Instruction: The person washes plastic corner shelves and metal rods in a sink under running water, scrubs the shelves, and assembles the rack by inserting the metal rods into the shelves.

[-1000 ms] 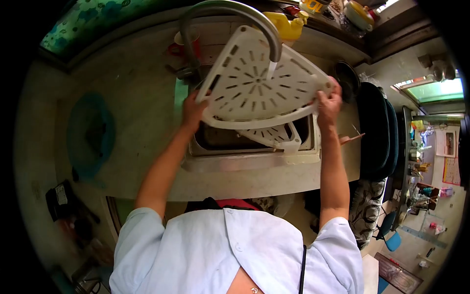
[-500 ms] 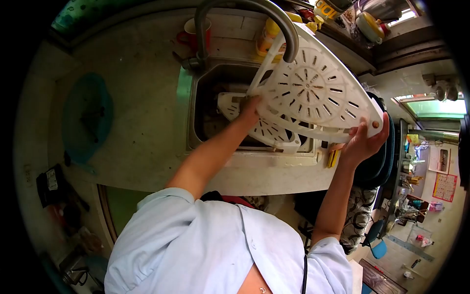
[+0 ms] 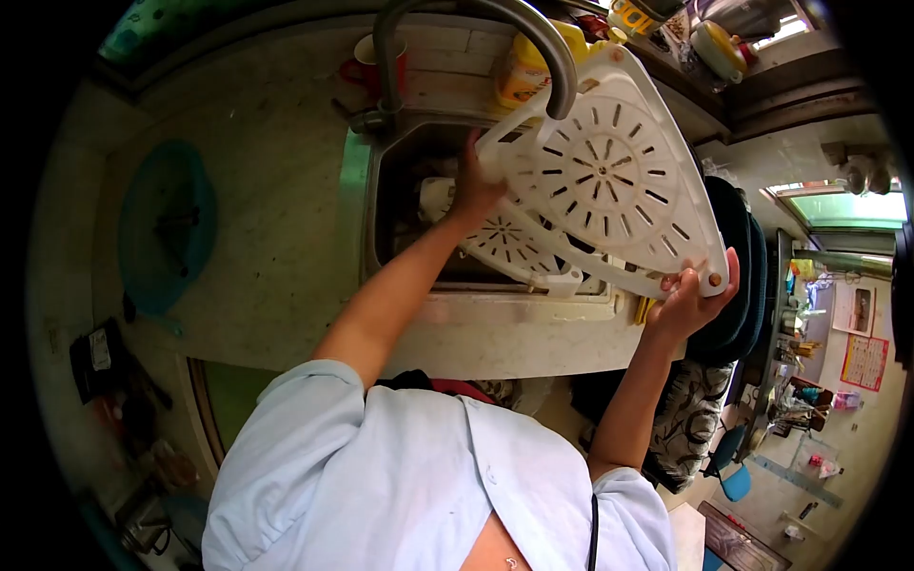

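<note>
A white plastic corner shelf, slotted in a sunburst pattern, is held tilted over the sink's right side. My left hand grips its left edge, with the fingers partly hidden behind it. At the lower right corner my right hand is closed around the plastic, fingertips on its face. A second white slotted shelf lies below in the metal sink, partly covered by the held one. The curved faucet arches in front of the held shelf's upper part.
A red mug stands behind the sink beside the faucet base. A yellow bottle is at the back wall. On the left counter lies a teal basin. A dark rounded object borders the counter's right end.
The held shelf has shifted slightly, its right corner moving down and left with my right hand. My left hand has moved left and up along the shelf's edge. More of the yellow bottle shows.
</note>
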Available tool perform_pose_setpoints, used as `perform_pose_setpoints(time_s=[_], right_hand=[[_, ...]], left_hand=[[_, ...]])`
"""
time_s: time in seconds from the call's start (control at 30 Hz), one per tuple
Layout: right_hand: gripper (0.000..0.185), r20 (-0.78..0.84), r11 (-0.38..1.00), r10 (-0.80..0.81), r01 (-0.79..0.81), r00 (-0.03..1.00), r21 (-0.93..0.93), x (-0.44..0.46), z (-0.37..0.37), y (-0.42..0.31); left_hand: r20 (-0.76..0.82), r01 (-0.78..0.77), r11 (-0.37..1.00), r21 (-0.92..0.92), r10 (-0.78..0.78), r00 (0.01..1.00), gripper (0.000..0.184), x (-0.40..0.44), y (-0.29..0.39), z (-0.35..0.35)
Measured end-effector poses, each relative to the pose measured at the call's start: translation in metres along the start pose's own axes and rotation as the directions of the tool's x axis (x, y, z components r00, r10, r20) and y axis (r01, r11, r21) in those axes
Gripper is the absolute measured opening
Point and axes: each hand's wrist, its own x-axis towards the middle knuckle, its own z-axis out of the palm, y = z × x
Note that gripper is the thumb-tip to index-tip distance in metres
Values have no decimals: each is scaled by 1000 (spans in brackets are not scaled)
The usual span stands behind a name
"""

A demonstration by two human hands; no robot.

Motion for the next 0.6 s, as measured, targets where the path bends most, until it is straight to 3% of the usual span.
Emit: perform_pose_setpoints(time_s=[0.03, 0.07, 0.13, 0.27, 0.33, 0.37, 0.43, 0.47, 0.53, 0.6], right_hand=[[57, -14, 997, 67, -66, 998, 49, 2, -4, 2], [57, -22, 986, 136, -133, 991, 100, 4, -8, 4], [54, -33, 977, 176, -170, 984, 125, 4, -13, 6], [55, -30, 970, 201, -195, 979, 146, 5, -18, 9], [56, -19, 971, 195, -190, 981, 145, 5, -18, 8], [56, -7, 972, 190, -187, 982, 143, 4, -16, 5], [57, 4, 973, 188, -187, 982, 139, 2, -17, 1], [57, 0, 970, 209, -207, 978, 127, 3, -15, 0], [57, -5, 966, 235, -233, 972, 113, 3, -15, 0], [56, -47, 944, 312, -304, 949, 129, 5, -19, 1]], left_hand=[[109, -133, 985, 113, 121, 987, 71, 3, 3, -3], [109, -132, 985, 109, 120, 987, 71, 4, 6, -6], [276, -59, 998, -36, 67, 959, 68, 5, 9, -12], [327, 102, 995, -10, -93, 941, 58, 12, 2, -18], [371, 109, 981, 163, -163, 914, 46, 6, -4, -20], [370, 114, 980, 166, -169, 914, 46, 2, -7, -20], [214, -144, 882, 448, 50, 976, 35, -8, -1, -17], [216, -149, 885, 442, 56, 975, 35, -4, 1, -17], [324, -130, 761, 636, -110, 939, 28, -2, 32, -24], [373, -202, 751, 628, -63, 926, 28, 3, 33, -27]])
